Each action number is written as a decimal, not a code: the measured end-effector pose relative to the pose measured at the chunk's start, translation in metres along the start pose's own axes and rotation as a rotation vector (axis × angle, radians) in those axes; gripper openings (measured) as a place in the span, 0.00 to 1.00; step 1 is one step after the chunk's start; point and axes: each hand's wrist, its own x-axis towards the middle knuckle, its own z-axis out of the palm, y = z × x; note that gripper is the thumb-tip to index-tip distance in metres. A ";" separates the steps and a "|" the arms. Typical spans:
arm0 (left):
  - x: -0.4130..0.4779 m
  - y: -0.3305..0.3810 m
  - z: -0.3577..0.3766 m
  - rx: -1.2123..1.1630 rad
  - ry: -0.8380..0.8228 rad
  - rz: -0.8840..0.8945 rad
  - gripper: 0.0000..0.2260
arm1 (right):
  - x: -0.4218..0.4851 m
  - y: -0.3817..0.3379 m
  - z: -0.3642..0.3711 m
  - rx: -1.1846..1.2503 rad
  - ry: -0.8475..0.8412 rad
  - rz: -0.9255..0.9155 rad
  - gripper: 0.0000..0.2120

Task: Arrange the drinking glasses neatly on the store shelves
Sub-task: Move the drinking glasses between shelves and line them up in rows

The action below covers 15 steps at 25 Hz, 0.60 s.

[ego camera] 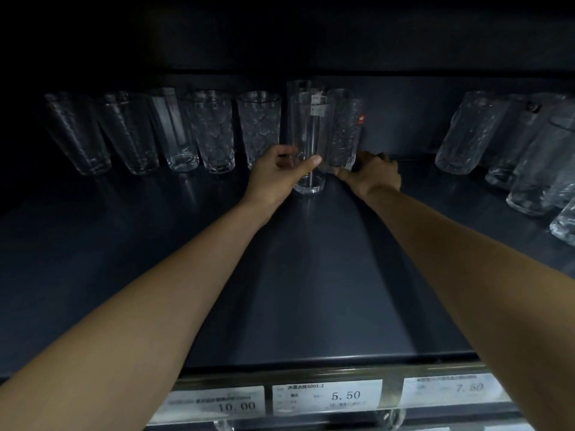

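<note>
Dark matte shelf (311, 275), deep and dimly lit, with a faint sheen running down its middle. Back panel (404, 119) is dark blue-grey, and the far top is black under the upper shelf (280, 42). Metal rail (435, 367) on the near edge holds price tags (326, 396): 10.00 left, 5.50 middle, 7.50 right.

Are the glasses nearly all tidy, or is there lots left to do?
Looks about halfway. Done: a row of glasses stands lined up along the back left of the shelf. In hand: the left hand grips a smooth glass, the right hand holds a textured glass beside it. Left: the bunch of glasses on the right looks crowded and uneven.
</note>
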 end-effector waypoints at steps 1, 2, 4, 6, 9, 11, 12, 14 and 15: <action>0.000 0.000 0.000 0.002 -0.003 0.001 0.27 | 0.000 -0.001 0.000 -0.011 -0.002 0.003 0.33; 0.000 -0.001 -0.001 0.005 -0.004 0.000 0.27 | -0.001 -0.001 0.000 -0.017 -0.002 0.004 0.33; 0.000 0.001 -0.001 0.024 0.000 0.003 0.28 | -0.001 -0.001 0.000 -0.023 -0.002 0.006 0.33; -0.002 0.002 0.000 0.053 0.004 0.007 0.27 | 0.000 -0.001 0.001 -0.031 0.001 0.005 0.32; -0.003 0.004 0.000 0.060 0.001 0.009 0.27 | 0.000 -0.001 0.001 -0.031 -0.003 0.004 0.31; -0.004 0.004 0.000 0.065 0.004 0.010 0.26 | 0.000 -0.001 0.001 -0.036 -0.001 0.001 0.30; -0.003 0.004 0.000 0.070 0.004 0.013 0.26 | 0.000 -0.001 0.001 -0.037 0.001 -0.002 0.30; -0.003 0.005 0.000 0.088 -0.002 0.020 0.26 | 0.000 -0.001 0.001 -0.031 0.004 -0.003 0.29; -0.004 0.005 0.000 0.096 -0.007 0.023 0.26 | 0.000 -0.001 0.001 -0.026 0.004 -0.003 0.29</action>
